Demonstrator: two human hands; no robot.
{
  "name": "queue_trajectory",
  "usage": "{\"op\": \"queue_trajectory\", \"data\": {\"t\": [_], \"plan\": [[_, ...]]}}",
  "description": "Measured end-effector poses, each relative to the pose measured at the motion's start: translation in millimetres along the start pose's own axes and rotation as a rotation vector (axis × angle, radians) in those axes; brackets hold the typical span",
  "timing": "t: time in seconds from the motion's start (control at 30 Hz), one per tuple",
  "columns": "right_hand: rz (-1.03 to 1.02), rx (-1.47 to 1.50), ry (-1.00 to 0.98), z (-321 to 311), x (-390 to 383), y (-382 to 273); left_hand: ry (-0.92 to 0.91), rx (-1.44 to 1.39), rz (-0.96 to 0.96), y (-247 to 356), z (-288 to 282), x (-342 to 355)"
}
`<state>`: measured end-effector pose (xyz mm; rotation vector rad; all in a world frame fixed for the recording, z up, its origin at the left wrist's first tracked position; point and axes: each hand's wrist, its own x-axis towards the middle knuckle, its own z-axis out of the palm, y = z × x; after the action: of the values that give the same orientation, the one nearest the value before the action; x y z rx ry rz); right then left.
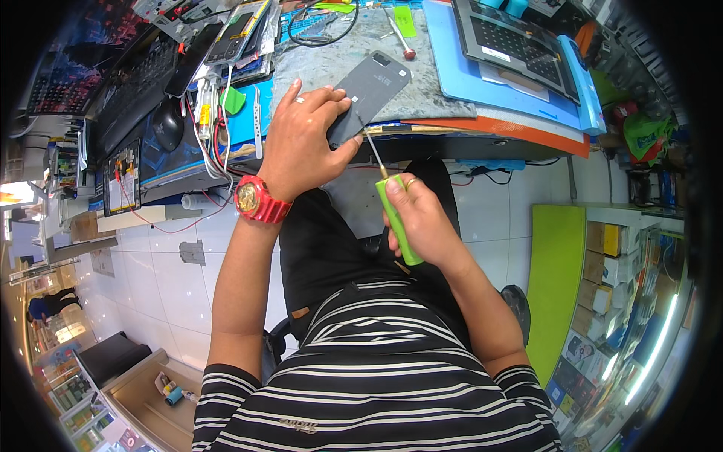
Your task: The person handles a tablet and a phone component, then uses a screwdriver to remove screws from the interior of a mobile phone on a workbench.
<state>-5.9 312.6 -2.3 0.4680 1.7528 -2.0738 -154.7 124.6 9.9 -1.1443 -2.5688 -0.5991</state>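
Note:
A dark grey smartphone point(378, 89) lies back up at the near edge of the work mat, set at a slant, its camera block at the far end. My left hand point(310, 135) holds it down, fingers over its left side and thumb by its near end. Closed in my right hand point(423, 218) is a screwdriver point(401, 230) with a bright green handle, brass collar and thin metal shaft. Its tip reaches the phone's near right edge, close to my left thumb; whether it touches cannot be made out.
The grey mat point(312, 64) also bears a red-ended tool point(407, 51). At right, a laptop part point(520, 45) rests on blue sheets above an orange sheet point(504, 134). Left are a black mouse point(168, 124), cables point(217, 147) and more phones point(235, 34).

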Motion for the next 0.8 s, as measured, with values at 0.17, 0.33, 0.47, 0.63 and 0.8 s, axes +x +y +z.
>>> {"op": "queue_trajectory", "data": {"t": [0.17, 0.33, 0.47, 0.63, 0.8], "plan": [[-0.033, -0.003, 0.001, -11, 8, -4, 0.002, 0.006, 0.004, 0, 0, 0], [-0.053, 0.001, 0.088, -18, 9, -14, -0.027, 0.006, 0.028, 3, -9, -1], [-0.044, -0.071, 0.033, -23, -14, -7, -0.114, 0.089, 0.088, -3, -15, -2], [-0.098, -0.212, 0.048, -16, -23, 4, -0.116, 0.089, 0.033, 14, -10, 5], [-0.105, -0.2, 0.067, -9, -20, 2, -0.078, 0.127, 0.022, 16, -5, 7]]}}
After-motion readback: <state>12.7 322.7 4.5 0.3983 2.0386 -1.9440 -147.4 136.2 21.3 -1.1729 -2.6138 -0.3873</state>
